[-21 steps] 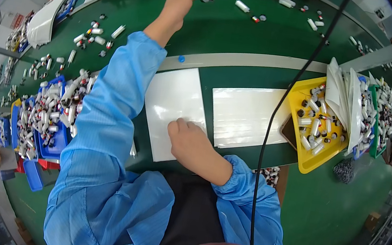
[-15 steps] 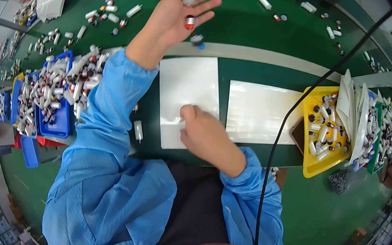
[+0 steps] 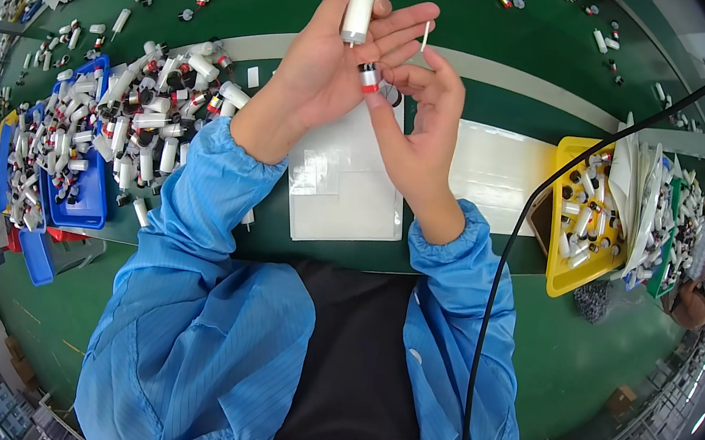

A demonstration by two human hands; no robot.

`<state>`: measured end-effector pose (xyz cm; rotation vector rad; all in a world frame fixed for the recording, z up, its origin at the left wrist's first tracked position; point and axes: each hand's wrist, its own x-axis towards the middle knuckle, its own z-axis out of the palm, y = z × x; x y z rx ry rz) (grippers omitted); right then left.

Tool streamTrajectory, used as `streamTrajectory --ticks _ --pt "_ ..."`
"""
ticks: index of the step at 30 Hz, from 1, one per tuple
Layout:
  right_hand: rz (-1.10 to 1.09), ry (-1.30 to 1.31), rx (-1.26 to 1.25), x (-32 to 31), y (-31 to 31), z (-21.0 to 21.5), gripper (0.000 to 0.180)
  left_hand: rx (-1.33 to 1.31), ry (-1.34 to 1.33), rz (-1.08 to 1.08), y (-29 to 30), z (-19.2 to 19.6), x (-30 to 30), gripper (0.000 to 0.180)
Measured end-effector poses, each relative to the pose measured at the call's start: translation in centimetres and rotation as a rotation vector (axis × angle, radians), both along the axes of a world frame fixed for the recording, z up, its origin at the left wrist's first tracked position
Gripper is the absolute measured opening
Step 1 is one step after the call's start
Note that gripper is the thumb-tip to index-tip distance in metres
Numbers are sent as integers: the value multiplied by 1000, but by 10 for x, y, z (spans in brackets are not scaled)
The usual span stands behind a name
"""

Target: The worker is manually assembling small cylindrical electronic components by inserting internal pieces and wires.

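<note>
Holds a white tube [image 3: 358,14] between thumb and fingers of the upturned left hand [image 3: 323,69]. Touches a small cap [image 3: 369,77] with the right hand [image 3: 427,123], beside the left palm; cannot tell whether pinching it. Shows a thin stick [image 3: 425,35] near both hands' fingertips. Has a white sheet [image 3: 349,211] below, a heap of tubes [image 3: 146,162] in and beside a blue tray [image 3: 88,199] leftward, and a yellow tray [image 3: 554,278] rightward.

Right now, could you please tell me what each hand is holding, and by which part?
The left hand holds a white cylinder by its sides; the right hand appears to pinch a small black-and-red piece near its red end.
</note>
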<state>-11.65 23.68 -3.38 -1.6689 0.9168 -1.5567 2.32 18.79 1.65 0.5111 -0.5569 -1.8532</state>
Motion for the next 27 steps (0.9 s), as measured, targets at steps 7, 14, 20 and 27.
streamTrajectory --ticks 7,14,20,27 --pt "-102 -20 -34 -13 -5 -9 59 -131 -499 -151 2 -20 0 48" --pt "-295 186 -133 -22 -8 -10 54 -359 -645 -204 -1 -21 7 47" --pt "-238 328 -248 -28 -9 -4 55 -399 -658 -132 -1 -24 5 45" --pt "-10 -310 46 -35 -16 2 20 -390 -648 -87 0 -21 1 40"
